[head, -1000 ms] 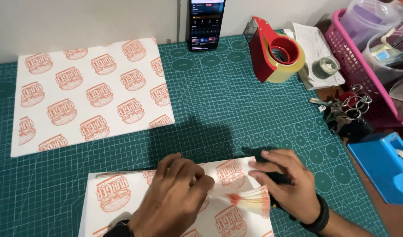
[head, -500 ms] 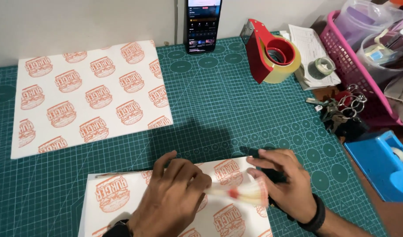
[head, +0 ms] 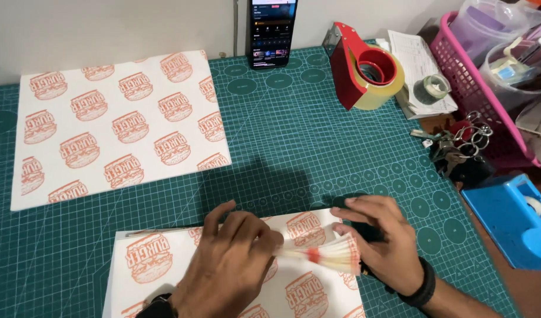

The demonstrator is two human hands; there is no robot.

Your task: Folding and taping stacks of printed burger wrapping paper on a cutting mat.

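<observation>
Left hand (head: 235,259) and right hand (head: 382,241) pinching a blurred white-and-red fanned paper piece (head: 329,256) over the printed white wrapping sheet (head: 152,265) on the green cutting-mat table (head: 294,147), now spread wider than moments ago.

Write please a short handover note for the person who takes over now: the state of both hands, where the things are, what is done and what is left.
Left hand: rests on the printed paper sheet at the near edge of the green cutting mat; its fingertips meet a blurred, fan-shaped pale thing with a red mark.
Right hand: at the sheet's right edge, on a dark object mostly hidden under it; what it is cannot be told.
Second printed sheet: flat, far left, untouched.
Tape dispenser: far right, apart from both hands.
Done: one sheet is laid near. Left: no fold or tape shows on either sheet yet.
</observation>
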